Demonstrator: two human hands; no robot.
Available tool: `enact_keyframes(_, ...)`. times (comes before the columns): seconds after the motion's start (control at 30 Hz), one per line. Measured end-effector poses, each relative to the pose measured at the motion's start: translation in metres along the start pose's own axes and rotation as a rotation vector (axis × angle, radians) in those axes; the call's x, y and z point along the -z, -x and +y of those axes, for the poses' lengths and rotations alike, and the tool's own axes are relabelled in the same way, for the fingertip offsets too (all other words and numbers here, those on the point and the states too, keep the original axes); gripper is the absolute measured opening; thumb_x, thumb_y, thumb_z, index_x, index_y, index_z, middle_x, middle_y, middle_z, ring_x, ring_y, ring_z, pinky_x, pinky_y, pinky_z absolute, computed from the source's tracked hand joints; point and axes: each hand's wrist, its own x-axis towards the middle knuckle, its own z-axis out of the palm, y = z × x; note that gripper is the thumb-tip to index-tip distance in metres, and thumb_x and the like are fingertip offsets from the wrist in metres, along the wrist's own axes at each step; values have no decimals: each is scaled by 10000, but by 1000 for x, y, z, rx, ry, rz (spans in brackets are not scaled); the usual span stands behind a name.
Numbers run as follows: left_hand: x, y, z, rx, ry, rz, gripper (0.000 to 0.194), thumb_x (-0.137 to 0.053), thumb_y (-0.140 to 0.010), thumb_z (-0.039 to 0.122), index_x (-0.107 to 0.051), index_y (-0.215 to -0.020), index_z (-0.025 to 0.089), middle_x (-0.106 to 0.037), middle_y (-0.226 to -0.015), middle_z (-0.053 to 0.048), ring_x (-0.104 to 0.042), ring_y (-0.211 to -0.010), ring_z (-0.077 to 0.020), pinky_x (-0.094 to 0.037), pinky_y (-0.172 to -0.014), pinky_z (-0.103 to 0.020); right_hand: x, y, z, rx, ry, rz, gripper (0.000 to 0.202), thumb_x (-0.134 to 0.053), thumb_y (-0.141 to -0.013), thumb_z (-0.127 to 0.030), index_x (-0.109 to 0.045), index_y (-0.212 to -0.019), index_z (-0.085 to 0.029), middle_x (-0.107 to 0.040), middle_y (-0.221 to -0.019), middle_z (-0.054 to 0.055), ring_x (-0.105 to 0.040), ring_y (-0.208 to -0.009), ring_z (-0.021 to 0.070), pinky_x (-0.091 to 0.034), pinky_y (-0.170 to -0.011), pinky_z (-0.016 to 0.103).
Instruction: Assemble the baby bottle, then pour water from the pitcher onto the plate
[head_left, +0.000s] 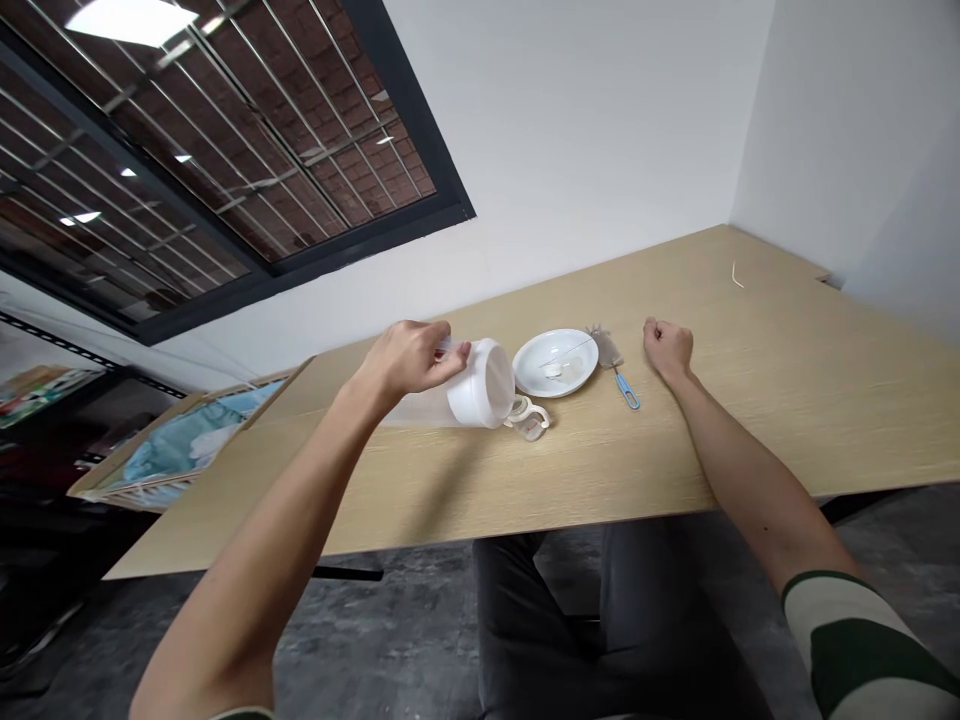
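My left hand [411, 357] is closed around the handle of a translucent white plastic jug [480, 392]. It holds the jug tipped on its side over the table, a round end facing right. Just beyond that end is a small clear piece with cream-coloured loops [531, 420]. A white dish [527, 376] stands to the right of the jug, with a small white item and a thin wire-like piece in it. Beside the dish lies a brush [627, 390] with a blue looped handle and greyish bristles. My right hand [670, 348] rests as a fist on the tabletop, right of the brush.
The light wooden table [750, 400] runs along a white wall below a barred window [300, 130]. A thin bent pale strip [737, 276] lies at the far right. On the left is a crate [187, 445] with bluish cloth or plastic inside. My legs are under the front edge.
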Motion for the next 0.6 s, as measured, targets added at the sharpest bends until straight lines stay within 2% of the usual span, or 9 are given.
enact_keyframes(0.13,0,-8,2,-3,-1,-15,381,-553,-812,490,-389,-574,241,-347,-462,18,-282,-419,-128,-209,-515,-301,0,0,1,-6,-5,7,460,-425,-968,-365,-442,-529,-227,-530,-556,40,-356,-558,151,-217,-635,332)
enact_keyframes(0.3,-2,-16,4,-5,-8,-42,353,-580,-804,491,-504,-589,222,-349,-461,16,-315,-443,-141,-218,-533,-297,-3,0,2,-9,-4,1,465,-427,-981,-362,-494,-544,-218,-567,-576,56,-382,-563,157,-236,-635,332)
enact_keyframes(0.47,0,-21,11,-20,-93,-96,391,-509,-826,534,-517,-601,214,-338,-455,11,-291,-424,-140,-200,-525,-299,-5,-1,4,5,8,21,492,-410,-995,-381,-544,-556,-205,-561,-567,53,-360,-560,152,-226,-621,327)
enact_keyframes(0.6,7,-22,19,-15,-167,-155,402,-433,-844,541,-506,-619,217,-366,-463,-6,-328,-435,-155,-219,-523,-303,-6,-1,5,22,41,26,489,-414,-987,-368,-560,-552,-197,-563,-564,52,-357,-558,150,-217,-615,328)
